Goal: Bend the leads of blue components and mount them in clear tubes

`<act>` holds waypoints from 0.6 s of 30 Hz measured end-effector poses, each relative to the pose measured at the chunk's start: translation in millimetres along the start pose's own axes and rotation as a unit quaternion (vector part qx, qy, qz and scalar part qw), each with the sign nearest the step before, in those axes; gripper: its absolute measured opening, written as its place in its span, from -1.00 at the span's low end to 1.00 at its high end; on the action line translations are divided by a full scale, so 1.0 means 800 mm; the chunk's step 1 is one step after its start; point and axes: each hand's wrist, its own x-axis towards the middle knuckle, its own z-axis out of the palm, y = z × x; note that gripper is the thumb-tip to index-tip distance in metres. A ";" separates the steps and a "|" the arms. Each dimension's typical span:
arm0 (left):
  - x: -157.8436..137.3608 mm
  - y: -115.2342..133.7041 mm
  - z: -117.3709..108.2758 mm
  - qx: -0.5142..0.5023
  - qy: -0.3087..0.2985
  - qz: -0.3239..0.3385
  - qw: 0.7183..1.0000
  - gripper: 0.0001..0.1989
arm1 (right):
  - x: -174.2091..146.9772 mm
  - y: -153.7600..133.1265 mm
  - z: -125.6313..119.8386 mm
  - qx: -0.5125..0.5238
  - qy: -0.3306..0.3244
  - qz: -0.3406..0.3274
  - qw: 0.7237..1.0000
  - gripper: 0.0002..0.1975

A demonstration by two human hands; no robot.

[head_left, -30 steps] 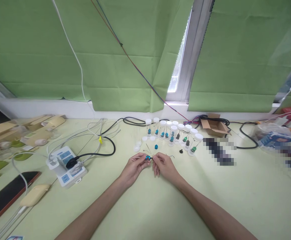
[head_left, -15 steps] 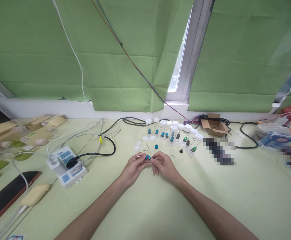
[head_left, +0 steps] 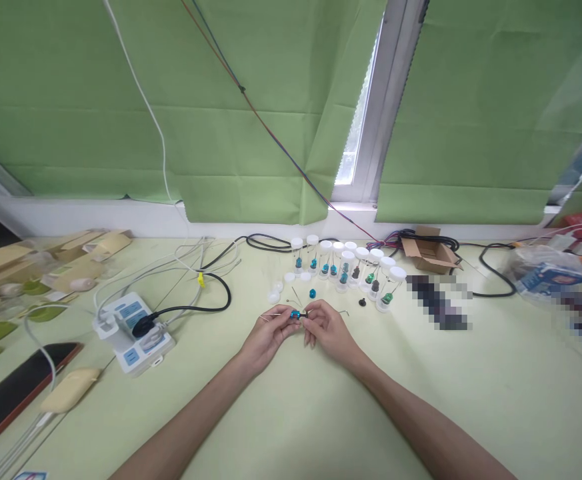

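“Vials as landmark, pls. Where was the blue piece?”

“Near side of vials, left of their middle, btwn the two hands. L hand had it: thumb + fingertips closed in a pinch, palm part-open.”

“And R hand?”

“Also near side of vials, just beside L hand. Thumb + index closed to a pinch at the dark tip, blue piece’s right end; other fingers loosely curled below. Couldn’t tell if tip + piece were joined, too small.”

“Anything else w/ L hand?”

“Thin pale wires, sticking out left over its fingers. Couldn’t tell what they were fixed to.”

“OK, rest of the table?”

“Blue ball sat btwn vials and hands, touching neither. Thin rod lay left-front of vials, dark knob right in front of them. White caps were off to vials’ left.”

“Vials themselves?”

“Upright, white lids on, small blue, green + dark bits w/ thin stems inside.”

“Further out?”

“Carton right of vials, power strip well left, green blinds behind.”
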 end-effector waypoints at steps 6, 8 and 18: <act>0.000 0.001 0.000 0.011 -0.005 -0.003 1.000 -0.86 | -0.001 -0.003 0.000 -0.034 -0.014 0.006 0.999 -0.74; 0.000 0.001 0.000 0.013 -0.004 -0.005 1.000 -0.86 | -0.001 -0.004 0.000 -0.047 -0.018 0.011 0.999 -0.71; 0.000 -0.001 -0.004 0.015 -0.015 0.004 1.000 -0.86 | -0.002 0.001 0.000 -0.017 -0.026 0.006 1.000 -0.74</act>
